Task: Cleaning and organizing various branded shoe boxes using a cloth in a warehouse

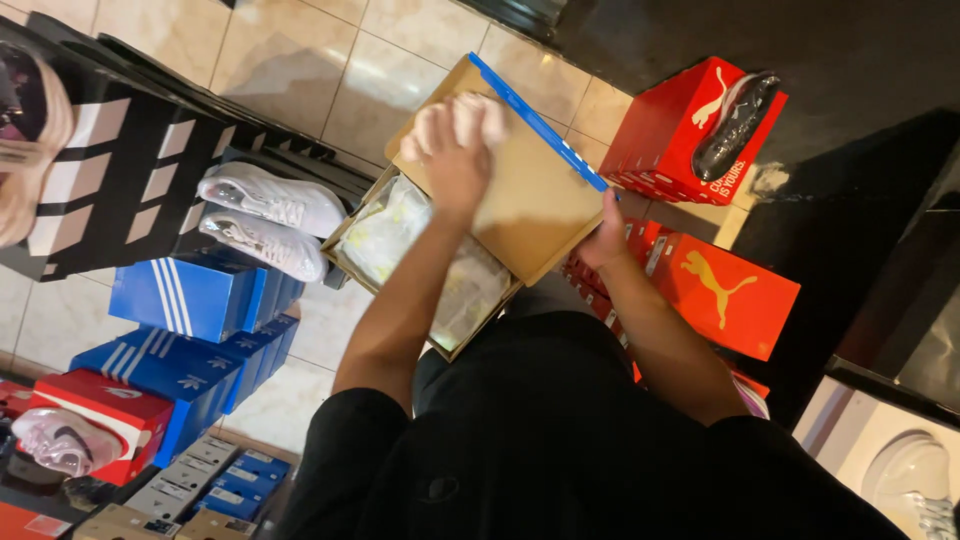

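Evidently mid-closing: left hand presses flat on the box lid, right hand grips its edge; lid needs seating on the shoebox.

Two hands show: the left hand and the right hand, both on one open cardboard shoebox with one blue-edged lid. Two white shoes sit side by side on the stack of blue boxes, of which at least three can be counted. Red boxes number at least three at right, one carrying a single dark shoe. One more red box at lower left bears one pink shoe.
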